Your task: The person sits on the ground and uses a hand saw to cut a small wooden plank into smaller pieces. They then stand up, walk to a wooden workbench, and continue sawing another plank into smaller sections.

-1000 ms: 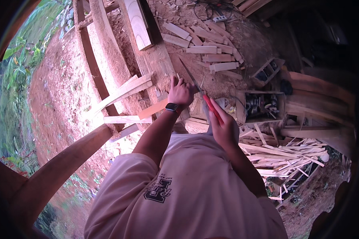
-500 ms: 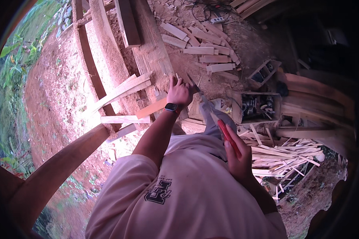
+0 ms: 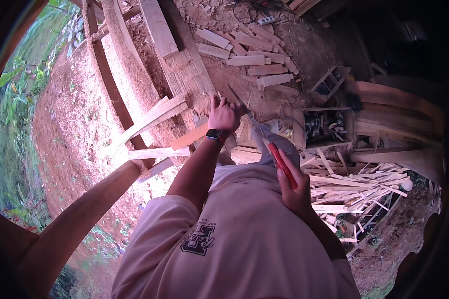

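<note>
My right hand [image 3: 294,185] is closed around the red handle of a handsaw [image 3: 256,125]. The saw's narrow blade slants away to the far left and passes close beside the fingers of my left hand [image 3: 224,116]. That hand, with a watch on its wrist, is closed at the near end of a wide sawdust-covered plank [image 3: 190,74]. Its fingers bend over a small piece of wood, mostly hidden beneath them; only a bit of it shows past the fingertips. Where the blade meets the wood cannot be made out clearly.
Cut wood blocks [image 3: 264,59] lie piled on the ground ahead. An open wooden box [image 3: 298,130] of dark items stands at right, near a heap of thin offcuts [image 3: 354,192]. Loose boards [image 3: 152,119] cross the beams at left. A power strip [image 3: 267,21] lies at the back.
My right hand has pushed the saw a little forward and to the left, so its tip reaches farther past my left hand. The left hand keeps its place. The view has shifted slightly.
</note>
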The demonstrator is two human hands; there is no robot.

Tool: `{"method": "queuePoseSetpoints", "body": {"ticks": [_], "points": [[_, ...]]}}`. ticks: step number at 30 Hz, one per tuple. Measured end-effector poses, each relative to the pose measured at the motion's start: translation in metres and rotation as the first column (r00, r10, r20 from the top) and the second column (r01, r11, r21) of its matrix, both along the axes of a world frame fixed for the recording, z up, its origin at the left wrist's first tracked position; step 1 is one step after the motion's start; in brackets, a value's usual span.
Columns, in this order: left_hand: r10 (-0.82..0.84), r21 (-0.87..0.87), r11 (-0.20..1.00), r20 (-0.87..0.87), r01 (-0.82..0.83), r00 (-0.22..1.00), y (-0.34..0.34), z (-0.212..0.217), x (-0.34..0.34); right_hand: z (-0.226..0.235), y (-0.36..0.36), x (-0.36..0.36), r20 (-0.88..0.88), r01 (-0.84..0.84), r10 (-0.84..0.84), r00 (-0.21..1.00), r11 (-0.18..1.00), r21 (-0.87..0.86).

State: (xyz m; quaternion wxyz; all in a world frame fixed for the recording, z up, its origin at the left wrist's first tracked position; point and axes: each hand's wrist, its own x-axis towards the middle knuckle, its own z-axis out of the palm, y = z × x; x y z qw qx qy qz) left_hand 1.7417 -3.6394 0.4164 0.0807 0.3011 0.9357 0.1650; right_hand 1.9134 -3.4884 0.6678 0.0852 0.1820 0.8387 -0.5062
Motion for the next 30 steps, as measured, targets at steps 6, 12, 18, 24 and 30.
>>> {"method": "queuePoseSetpoints", "body": {"ticks": [6, 12, 18, 24, 30], "points": [[-0.015, -0.041, 0.999, 0.025, 0.016, 1.000, -0.002, 0.009, -0.004, -0.023, -0.006, -0.010, -0.080, -0.004, 0.003, 0.997, 1.000, -0.021], [-0.031, -0.028, 0.999, -0.006, 0.031, 1.000, -0.002, 0.009, -0.001, -0.139, -0.026, -0.098, -0.192, 0.034, -0.037, 0.981, 0.999, -0.019], [0.027, 0.019, 0.999, 0.071, -0.029, 0.997, 0.004, 0.008, -0.003, -0.080, -0.018, -0.023, -0.179, 0.067, -0.073, 0.981, 0.997, -0.040], [0.028, -0.016, 0.999, -0.003, -0.028, 1.000, 0.000, 0.001, -0.002, 0.010, -0.006, 0.029, -0.139, 0.053, -0.058, 0.989, 0.998, -0.040], [0.010, -0.008, 1.000, -0.013, -0.010, 1.000, 0.002, -0.007, -0.002, -0.071, -0.024, -0.043, -0.139, 0.085, -0.100, 0.985, 0.990, -0.110]]}}
